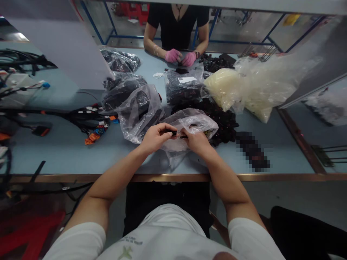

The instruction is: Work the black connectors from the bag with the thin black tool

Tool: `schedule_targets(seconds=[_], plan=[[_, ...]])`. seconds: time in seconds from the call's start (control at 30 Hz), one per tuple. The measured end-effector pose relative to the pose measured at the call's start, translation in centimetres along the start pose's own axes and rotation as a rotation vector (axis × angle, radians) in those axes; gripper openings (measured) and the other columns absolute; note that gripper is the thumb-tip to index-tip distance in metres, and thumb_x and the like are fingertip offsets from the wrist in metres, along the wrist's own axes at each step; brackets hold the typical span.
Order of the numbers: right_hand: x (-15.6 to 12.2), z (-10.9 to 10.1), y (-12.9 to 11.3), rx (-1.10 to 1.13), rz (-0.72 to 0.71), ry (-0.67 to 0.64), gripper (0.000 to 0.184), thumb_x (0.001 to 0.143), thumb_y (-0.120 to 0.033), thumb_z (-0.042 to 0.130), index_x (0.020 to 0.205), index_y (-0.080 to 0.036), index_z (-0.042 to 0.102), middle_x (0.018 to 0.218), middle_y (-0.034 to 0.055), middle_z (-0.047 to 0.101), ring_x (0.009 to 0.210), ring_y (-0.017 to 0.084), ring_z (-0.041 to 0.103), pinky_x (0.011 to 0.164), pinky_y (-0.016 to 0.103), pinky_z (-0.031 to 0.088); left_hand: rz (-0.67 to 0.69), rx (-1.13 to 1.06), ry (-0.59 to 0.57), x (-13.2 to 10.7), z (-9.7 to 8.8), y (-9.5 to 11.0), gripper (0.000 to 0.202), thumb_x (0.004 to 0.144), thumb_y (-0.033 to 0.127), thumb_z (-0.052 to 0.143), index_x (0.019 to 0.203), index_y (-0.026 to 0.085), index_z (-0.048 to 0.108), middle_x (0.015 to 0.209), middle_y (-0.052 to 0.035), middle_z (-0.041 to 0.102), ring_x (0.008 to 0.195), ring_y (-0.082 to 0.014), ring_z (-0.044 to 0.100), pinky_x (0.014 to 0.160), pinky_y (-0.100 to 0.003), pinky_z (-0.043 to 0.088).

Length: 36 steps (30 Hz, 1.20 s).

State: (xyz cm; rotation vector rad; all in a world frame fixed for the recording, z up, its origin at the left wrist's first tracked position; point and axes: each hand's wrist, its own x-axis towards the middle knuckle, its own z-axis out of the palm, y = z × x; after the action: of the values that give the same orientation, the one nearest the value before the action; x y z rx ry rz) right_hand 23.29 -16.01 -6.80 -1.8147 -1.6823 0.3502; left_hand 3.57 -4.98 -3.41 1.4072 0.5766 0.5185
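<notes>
Between thumb and fingers, my left hand (155, 138) holds a small black plastic part (170, 132). Close beside it, my right hand (198, 143) is closed with its fingertips pinched around a dark piece (184, 137), too small to name. Both hands are over the mouth of a clear plastic bag (176, 147) lying on the table. Behind and to the right of that bag spreads a pile of small black parts (223, 122). Another clear bag (135, 115) with dark contents stands left of my hands.
Across the table (282, 151), a person's pink-gloved hands (181, 57) work above a labelled bag of black parts (183, 86). Bags of pale yellow pieces (225, 86) stand at right. Wire harnesses with orange and blue connectors (93, 137) lie left. A pixelated dark object (252, 151) is at right.
</notes>
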Motion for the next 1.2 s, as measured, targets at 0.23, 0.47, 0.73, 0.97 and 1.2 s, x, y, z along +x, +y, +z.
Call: schedule_targets(seconds=[0.23, 0.47, 0.73, 0.97, 1.2], plan=[[-0.4, -0.3, -0.4, 0.337, 0.076, 0.186, 0.02, 0.088, -0.027, 0.067, 0.098, -0.022, 0.084, 0.093, 0.0056, 0.083, 0.088, 0.024, 0.076, 0.091, 0.04, 0.061, 0.017, 0.026, -0.038, 0.1, -0.1, -0.1, 0.04, 0.083, 0.041, 0.086, 0.11, 0.014, 0.075, 0.099, -0.0099, 0.084, 0.094, -0.0254, 0.084, 0.094, -0.044, 0.069], [-0.6, -1.3, -2.0, 0.511, 0.134, 0.207, 0.018, 0.088, -0.04, 0.077, 0.092, -0.024, 0.084, 0.088, 0.0039, 0.083, 0.082, 0.023, 0.076, 0.083, 0.036, 0.061, 0.048, 0.176, -0.052, 0.1, -0.1, -0.9, 0.034, 0.086, 0.04, 0.083, 0.11, 0.018, 0.074, 0.099, -0.0081, 0.085, 0.088, -0.0233, 0.084, 0.088, -0.039, 0.068], [-0.8, -0.9, -1.7, 0.391, 0.039, 0.165, 0.013, 0.092, -0.037, 0.078, 0.094, -0.028, 0.087, 0.092, 0.004, 0.086, 0.085, 0.024, 0.078, 0.09, 0.039, 0.059, 0.209, 0.544, -0.017, -0.3, -0.3, -1.1, 0.029, 0.092, 0.041, 0.08, 0.114, 0.022, 0.077, 0.093, -0.0034, 0.084, 0.086, -0.0206, 0.082, 0.078, -0.028, 0.06], [-0.8, -1.0, -1.3, 0.3, 0.007, 0.134, 0.011, 0.091, -0.031, 0.077, 0.096, -0.029, 0.087, 0.093, 0.0042, 0.085, 0.087, 0.023, 0.076, 0.088, 0.037, 0.06, 0.33, 0.76, -0.031, -0.2, -0.4, -1.1, 0.022, 0.094, 0.033, 0.08, 0.113, 0.023, 0.077, 0.102, -0.003, 0.085, 0.092, -0.0188, 0.08, 0.084, -0.025, 0.058], [-0.4, -1.3, -0.8, 0.397, 0.03, 0.017, 0.007, 0.086, -0.03, 0.078, 0.088, -0.026, 0.084, 0.086, 0.0029, 0.082, 0.08, 0.021, 0.072, 0.083, 0.036, 0.057, 0.396, 0.879, -0.063, -0.3, -0.2, -1.7, 0.021, 0.093, 0.024, 0.08, 0.113, 0.025, 0.077, 0.103, -0.002, 0.085, 0.093, -0.0196, 0.081, 0.083, -0.025, 0.057]])
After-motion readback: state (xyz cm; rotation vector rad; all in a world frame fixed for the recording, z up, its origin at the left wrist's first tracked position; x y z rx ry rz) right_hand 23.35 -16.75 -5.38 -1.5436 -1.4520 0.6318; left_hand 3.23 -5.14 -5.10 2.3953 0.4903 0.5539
